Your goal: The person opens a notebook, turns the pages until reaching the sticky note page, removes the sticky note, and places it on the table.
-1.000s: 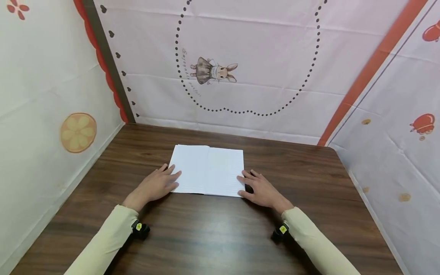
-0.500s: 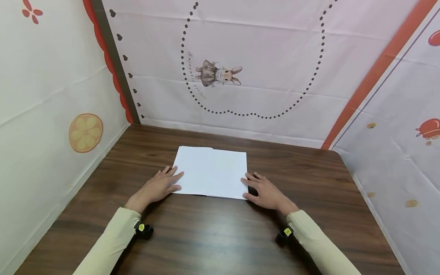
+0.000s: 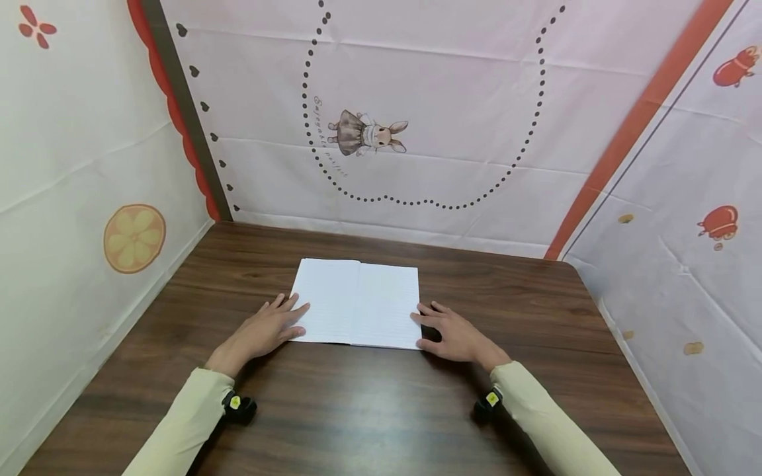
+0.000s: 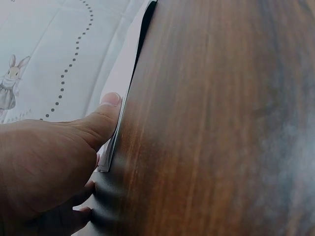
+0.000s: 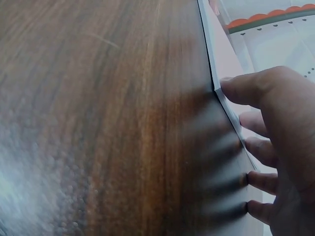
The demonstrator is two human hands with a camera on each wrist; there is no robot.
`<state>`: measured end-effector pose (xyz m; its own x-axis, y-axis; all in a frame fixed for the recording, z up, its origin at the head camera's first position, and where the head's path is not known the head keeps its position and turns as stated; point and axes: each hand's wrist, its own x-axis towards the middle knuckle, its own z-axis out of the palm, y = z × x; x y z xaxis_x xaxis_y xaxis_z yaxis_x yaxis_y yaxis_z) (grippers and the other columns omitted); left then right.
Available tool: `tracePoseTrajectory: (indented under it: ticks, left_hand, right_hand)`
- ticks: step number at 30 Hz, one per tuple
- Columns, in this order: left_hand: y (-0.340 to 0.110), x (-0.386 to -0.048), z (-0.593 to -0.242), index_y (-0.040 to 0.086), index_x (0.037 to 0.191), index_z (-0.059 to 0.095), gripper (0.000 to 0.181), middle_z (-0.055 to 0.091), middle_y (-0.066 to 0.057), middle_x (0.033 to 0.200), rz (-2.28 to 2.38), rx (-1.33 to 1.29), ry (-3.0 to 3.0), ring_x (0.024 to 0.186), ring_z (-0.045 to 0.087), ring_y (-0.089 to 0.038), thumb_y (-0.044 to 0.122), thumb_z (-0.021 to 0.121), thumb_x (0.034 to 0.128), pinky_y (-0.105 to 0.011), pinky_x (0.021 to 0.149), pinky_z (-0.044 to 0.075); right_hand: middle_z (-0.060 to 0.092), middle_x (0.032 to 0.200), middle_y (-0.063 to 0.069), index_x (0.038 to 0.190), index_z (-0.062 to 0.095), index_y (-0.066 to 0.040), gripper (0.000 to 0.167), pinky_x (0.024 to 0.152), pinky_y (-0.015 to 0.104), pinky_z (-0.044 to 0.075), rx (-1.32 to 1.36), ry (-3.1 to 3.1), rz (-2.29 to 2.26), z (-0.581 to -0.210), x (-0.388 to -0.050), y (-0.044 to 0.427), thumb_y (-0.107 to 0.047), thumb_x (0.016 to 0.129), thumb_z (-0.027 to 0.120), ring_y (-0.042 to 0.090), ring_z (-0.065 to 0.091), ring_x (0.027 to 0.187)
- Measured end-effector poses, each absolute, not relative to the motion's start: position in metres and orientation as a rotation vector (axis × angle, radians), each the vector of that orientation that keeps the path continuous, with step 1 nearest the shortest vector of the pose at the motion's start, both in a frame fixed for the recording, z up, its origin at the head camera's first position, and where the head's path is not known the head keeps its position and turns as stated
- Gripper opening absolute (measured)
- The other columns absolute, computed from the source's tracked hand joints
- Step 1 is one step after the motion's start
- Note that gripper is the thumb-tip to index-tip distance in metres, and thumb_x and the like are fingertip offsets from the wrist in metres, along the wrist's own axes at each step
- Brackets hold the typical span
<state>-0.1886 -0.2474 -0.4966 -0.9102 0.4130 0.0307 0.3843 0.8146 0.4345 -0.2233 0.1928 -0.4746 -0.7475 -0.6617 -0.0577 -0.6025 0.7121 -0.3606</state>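
An open notebook (image 3: 383, 304) with faintly lined white pages lies flat on the brown table. My left hand (image 3: 262, 334) rests at its left edge, thumb and forefinger on the page, the other fingers spread beside it. At the right edge, my right hand (image 3: 457, 336) touches the page with thumb and fingertips, its fingers spread and slightly bent. The left wrist view shows the left thumb (image 4: 110, 101) on the page near the notebook's edge. In the right wrist view the right thumb (image 5: 236, 88) touches a page corner, and the outer fingertips stand on the wood.
The dark wood table (image 3: 369, 410) extends around the notebook. Printed white cloth walls (image 3: 452, 112) stand behind it and on both sides. Black wrist cameras (image 3: 241, 408) are strapped below both sleeves.
The head view has shifted slightly. Both hands keep their places at the notebook's edges, and the notebook lies as before.
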Motion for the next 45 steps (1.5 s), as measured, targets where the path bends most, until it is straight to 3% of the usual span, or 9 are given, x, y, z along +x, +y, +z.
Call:
tracePoseTrajectory:
  ticks: [30, 42, 45]
  left_hand:
    - [-0.248, -0.188, -0.496, 0.01, 0.156, 0.044, 0.061, 0.029, -0.025, 0.163, 0.688, 0.631, 2.94, 0.15, 0.018, -0.053, 0.04, 0.056, 0.1043, -0.072, 0.117, 0.015]
    - [-0.229, -0.195, -0.482, 0.0, 0.149, 0.05, 0.059, 0.036, -0.022, 0.161, 0.676, 0.643, 3.012, 0.15, 0.025, -0.048, 0.033, 0.063, 0.1021, -0.07, 0.118, 0.016]
    - [-0.211, -0.202, -0.479, -0.001, 0.146, 0.054, 0.054, 0.038, -0.022, 0.16, 0.659, 0.743, 3.105, 0.149, 0.03, -0.047, 0.029, 0.065, 0.1014, -0.066, 0.119, 0.022]
  right_hand:
    - [0.039, 0.161, 0.011, 0.15, 0.053, -0.014, 0.059, 0.118, 0.065, 0.027, -0.958, 2.802, -0.586, -0.479, -0.223, 0.182, -0.045, 0.101, 0.062, 0.044, 0.029, 0.151]
    - [0.041, 0.16, 0.01, 0.149, 0.054, -0.015, 0.059, 0.117, 0.066, 0.028, -0.922, 2.805, -0.604, -0.482, -0.221, 0.182, -0.046, 0.1, 0.063, 0.043, 0.029, 0.151]
    - [0.042, 0.16, 0.01, 0.149, 0.055, -0.015, 0.059, 0.116, 0.066, 0.029, -0.917, 2.812, -0.604, -0.482, -0.22, 0.183, -0.045, 0.1, 0.064, 0.043, 0.03, 0.151]
